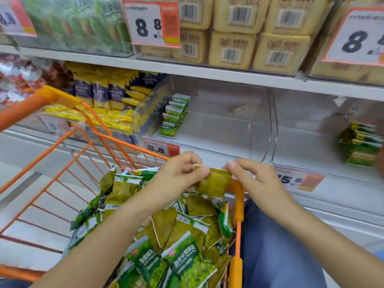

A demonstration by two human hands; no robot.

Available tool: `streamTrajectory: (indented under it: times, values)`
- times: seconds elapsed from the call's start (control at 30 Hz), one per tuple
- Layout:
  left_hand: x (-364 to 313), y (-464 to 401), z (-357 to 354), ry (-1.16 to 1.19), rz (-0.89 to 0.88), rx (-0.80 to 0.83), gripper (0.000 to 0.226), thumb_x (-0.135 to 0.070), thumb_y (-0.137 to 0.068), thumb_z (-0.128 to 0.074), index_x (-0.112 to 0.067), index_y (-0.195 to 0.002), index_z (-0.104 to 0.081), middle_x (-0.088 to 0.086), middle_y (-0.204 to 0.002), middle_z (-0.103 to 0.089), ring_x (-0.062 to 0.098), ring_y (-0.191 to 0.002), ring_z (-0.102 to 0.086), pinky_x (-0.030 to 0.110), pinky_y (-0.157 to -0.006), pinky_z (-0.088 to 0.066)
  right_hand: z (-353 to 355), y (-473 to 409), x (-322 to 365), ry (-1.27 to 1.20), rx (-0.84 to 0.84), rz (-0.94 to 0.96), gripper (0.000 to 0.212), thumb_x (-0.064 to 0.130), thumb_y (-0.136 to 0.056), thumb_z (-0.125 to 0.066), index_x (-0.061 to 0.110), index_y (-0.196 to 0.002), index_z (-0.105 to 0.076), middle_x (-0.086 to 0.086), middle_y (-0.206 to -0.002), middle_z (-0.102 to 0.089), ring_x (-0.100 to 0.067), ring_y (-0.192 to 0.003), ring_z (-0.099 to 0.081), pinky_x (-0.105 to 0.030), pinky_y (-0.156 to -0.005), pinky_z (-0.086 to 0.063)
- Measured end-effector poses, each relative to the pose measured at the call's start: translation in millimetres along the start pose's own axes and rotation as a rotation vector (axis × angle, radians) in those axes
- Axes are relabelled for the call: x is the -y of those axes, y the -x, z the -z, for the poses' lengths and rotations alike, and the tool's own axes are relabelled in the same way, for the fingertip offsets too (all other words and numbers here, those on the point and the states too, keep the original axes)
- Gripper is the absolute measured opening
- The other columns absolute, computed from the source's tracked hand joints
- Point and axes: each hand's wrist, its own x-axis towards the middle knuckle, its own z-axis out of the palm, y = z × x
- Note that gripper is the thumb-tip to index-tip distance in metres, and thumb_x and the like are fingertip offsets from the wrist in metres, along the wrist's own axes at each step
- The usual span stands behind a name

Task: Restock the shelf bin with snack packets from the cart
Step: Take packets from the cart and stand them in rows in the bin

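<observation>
Both hands hold one olive-green snack packet (215,182) above the cart's right rim. My left hand (178,173) pinches its top left corner, and my right hand (252,176) pinches its top right corner. Below them the orange wire cart (68,146) holds a heap of several green snack packets (176,235). Straight ahead stands a clear shelf bin (224,121). A short row of the same green packets (175,115) stands upright at its left side, and most of its floor is bare.
A bin of yellow and purple packets (108,98) sits left of the clear bin. Another clear bin on the right holds green packets (361,144). The upper shelf carries tan boxes (255,32). Price tags (161,149) hang along the shelf edge. My blue-trousered leg (276,246) is beside the cart.
</observation>
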Motion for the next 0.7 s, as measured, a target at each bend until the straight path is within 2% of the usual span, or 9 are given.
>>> streamTrajectory:
  times: [0.07, 0.13, 0.2, 0.27, 0.33, 0.4, 0.5, 0.6, 0.7]
  values:
    - [-5, -13, 0, 0.013, -0.006, -0.175, 0.020, -0.042, -0.079, -0.071, -0.029, -0.076, -0.056, 0.013, -0.063, -0.052, 0.019, -0.058, -0.043, 0.035, -0.059, -0.034, -2, -1, 7, -0.089, -0.081, -0.031, 0.024, 0.047, -0.089, -0.052, 0.028, -0.088, -0.067, 0.015, -0.087, -0.068, -0.003, -0.088, -0.062, -0.021, -0.079, -0.047]
    - [-9, -20, -11, -0.053, -0.048, -0.345, 0.024, -0.036, -0.084, -0.069, -0.023, -0.075, -0.052, 0.000, -0.052, -0.051, 0.015, -0.049, -0.042, 0.031, -0.056, -0.034, -6, -3, 12, -0.112, -0.203, -0.037, 0.014, 0.039, -0.087, -0.061, 0.034, -0.100, -0.063, 0.014, -0.094, -0.064, -0.005, -0.088, -0.060, -0.015, -0.075, -0.046]
    - [-19, -22, -26, -0.104, -0.123, -0.530, 0.027, -0.026, -0.088, -0.067, -0.017, -0.072, -0.048, -0.008, -0.046, -0.052, 0.005, -0.044, -0.046, 0.023, -0.052, -0.037, -7, -4, 14, -0.102, -0.269, -0.019, 0.029, 0.039, -0.082, -0.062, 0.042, -0.110, -0.057, 0.016, -0.101, -0.057, -0.006, -0.092, -0.056, -0.014, -0.073, -0.046]
    - [-30, -22, -42, -0.053, -0.204, -0.641, 0.026, -0.023, -0.089, -0.067, -0.017, -0.070, -0.050, -0.008, -0.051, -0.059, 0.001, -0.048, -0.054, 0.013, -0.051, -0.039, -6, -5, 16, -0.107, -0.228, -0.034, 0.044, 0.047, -0.078, -0.062, 0.042, -0.121, -0.054, 0.019, -0.108, -0.054, -0.002, -0.100, -0.054, -0.013, -0.077, -0.047]
    - [-39, -24, -58, 0.063, -0.233, -0.598, 0.025, -0.028, -0.093, -0.062, -0.014, -0.073, -0.056, -0.009, -0.059, -0.064, 0.000, -0.057, -0.060, 0.011, -0.056, -0.042, -3, -3, 13, -0.118, -0.179, -0.054, 0.061, 0.057, -0.074, -0.063, 0.038, -0.131, -0.051, 0.020, -0.115, -0.055, 0.002, -0.108, -0.054, -0.013, -0.083, -0.047]
    - [-42, -27, -76, 0.238, -0.222, -0.414, 0.033, -0.044, -0.093, -0.052, -0.015, -0.082, -0.064, -0.005, -0.079, -0.073, 0.005, -0.079, -0.069, 0.019, -0.071, -0.053, 6, 0, 8, -0.182, -0.188, -0.095, 0.065, 0.056, -0.076, -0.068, 0.029, -0.133, -0.053, 0.013, -0.115, -0.063, -0.001, -0.107, -0.060, -0.018, -0.087, -0.049]
    - [-41, -33, -96, 0.350, -0.226, -0.209, 0.043, -0.053, -0.087, -0.044, -0.017, -0.094, -0.066, 0.003, -0.094, -0.074, 0.015, -0.093, -0.070, 0.026, -0.079, -0.056, 31, 3, 3, -0.507, -0.232, -0.243, 0.036, 0.038, -0.083, -0.068, 0.015, -0.110, -0.067, -0.002, -0.094, -0.071, -0.017, -0.088, -0.067, -0.023, -0.075, -0.055]
    - [-36, -54, -105, -0.026, -0.320, -0.259, 0.035, -0.042, -0.094, -0.040, -0.018, -0.106, -0.062, -0.008, -0.102, -0.070, 0.001, -0.098, -0.062, 0.014, -0.085, -0.045, 64, 8, -13, -0.516, -0.308, -0.372, 0.030, 0.037, -0.087, -0.055, 0.011, -0.093, -0.068, -0.006, -0.085, -0.075, -0.022, -0.081, -0.071, -0.030, -0.076, -0.057]
    - [-25, -80, -116, -0.494, -0.336, -0.221, 0.053, -0.048, -0.094, -0.035, -0.017, -0.136, -0.046, -0.001, -0.140, -0.048, 0.011, -0.130, -0.037, 0.013, -0.103, -0.020, 104, 13, -34, -0.395, -0.434, -0.434, 0.031, 0.028, -0.096, -0.052, 0.013, -0.071, -0.064, -0.002, -0.068, -0.068, -0.013, -0.061, -0.064, -0.021, -0.061, -0.051]
